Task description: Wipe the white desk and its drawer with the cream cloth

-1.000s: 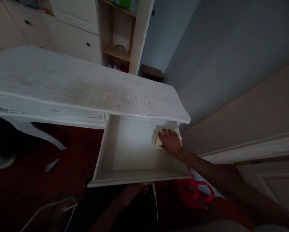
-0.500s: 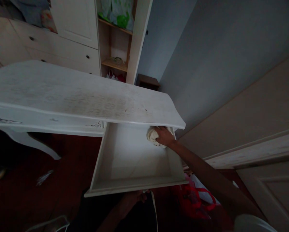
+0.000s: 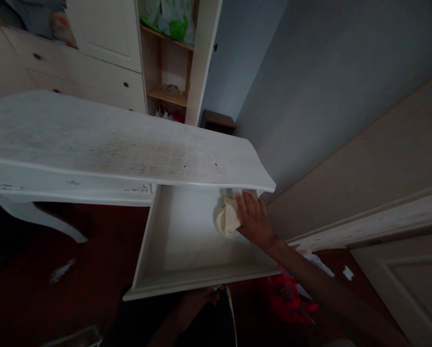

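Observation:
A white drawer (image 3: 201,282) is pulled out of a white table (image 3: 194,135) with a smudged top. Inside it, toward the right side, my right hand (image 3: 254,219) is closed on a crumpled cream cloth (image 3: 228,219). The fingers lie over the cloth's right part, near the drawer's right wall. In the shade below the drawer's front edge, my left hand (image 3: 203,298) has its fingers curled by the middle of the front. A small pale bit shows at its fingertips; what it grips is too dark to make out.
A grey wall (image 3: 327,86) runs close along the right. Behind the table stand white cabinets (image 3: 103,82) and open shelves (image 3: 168,94) with bags. A red bag (image 3: 291,296) sits on the dark red floor right of the drawer. A low brown box (image 3: 218,120) stands in the corner.
My right hand has moved the cloth from the drawer's back right toward the front, with its fingers now more over the top. My left hand stays at the drawer front.

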A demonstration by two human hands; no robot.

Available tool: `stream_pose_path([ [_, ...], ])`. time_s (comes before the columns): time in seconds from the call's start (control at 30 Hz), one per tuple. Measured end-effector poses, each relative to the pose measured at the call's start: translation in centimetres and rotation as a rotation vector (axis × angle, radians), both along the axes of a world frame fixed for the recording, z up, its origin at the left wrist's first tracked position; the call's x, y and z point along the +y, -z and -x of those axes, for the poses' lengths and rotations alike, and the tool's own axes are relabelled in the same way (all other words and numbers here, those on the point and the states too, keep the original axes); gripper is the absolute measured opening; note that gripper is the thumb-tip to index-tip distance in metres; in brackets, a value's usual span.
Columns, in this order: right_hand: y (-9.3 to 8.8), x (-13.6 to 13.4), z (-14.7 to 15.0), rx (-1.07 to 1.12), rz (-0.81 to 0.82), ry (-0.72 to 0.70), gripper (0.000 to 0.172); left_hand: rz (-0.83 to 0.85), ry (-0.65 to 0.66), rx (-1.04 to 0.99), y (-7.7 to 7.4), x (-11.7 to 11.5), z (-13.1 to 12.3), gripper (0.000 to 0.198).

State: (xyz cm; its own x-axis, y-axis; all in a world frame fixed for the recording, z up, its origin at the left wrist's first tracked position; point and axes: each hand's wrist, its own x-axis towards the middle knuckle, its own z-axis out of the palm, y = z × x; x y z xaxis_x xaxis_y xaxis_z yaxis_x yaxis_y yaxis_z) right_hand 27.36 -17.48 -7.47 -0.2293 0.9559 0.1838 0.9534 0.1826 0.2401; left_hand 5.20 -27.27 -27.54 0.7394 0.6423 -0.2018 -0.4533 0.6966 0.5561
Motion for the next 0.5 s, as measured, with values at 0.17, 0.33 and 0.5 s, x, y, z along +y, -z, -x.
stream_pose_path([
  [0.17, -0.4, 0.3, 0.9, 0.081, 0.226, 0.147, 0.056, 0.006, 0.027, -0.029, -0.1, 0.1, 0.2, 0.039],
  [0.33, 0.0, 3.0, 0.5, 0.180, 0.412, 0.389, 0.043, -0.008, 0.042, -0.033, 0.0, 0.2, 0.5, 0.037],
  [0.5, 1.5, 5.5, -0.6, 0.401, 0.398, 0.414, 0.043, 0.005, 0.045, -0.034, -0.6, 0.4, 0.5, 0.041],
])
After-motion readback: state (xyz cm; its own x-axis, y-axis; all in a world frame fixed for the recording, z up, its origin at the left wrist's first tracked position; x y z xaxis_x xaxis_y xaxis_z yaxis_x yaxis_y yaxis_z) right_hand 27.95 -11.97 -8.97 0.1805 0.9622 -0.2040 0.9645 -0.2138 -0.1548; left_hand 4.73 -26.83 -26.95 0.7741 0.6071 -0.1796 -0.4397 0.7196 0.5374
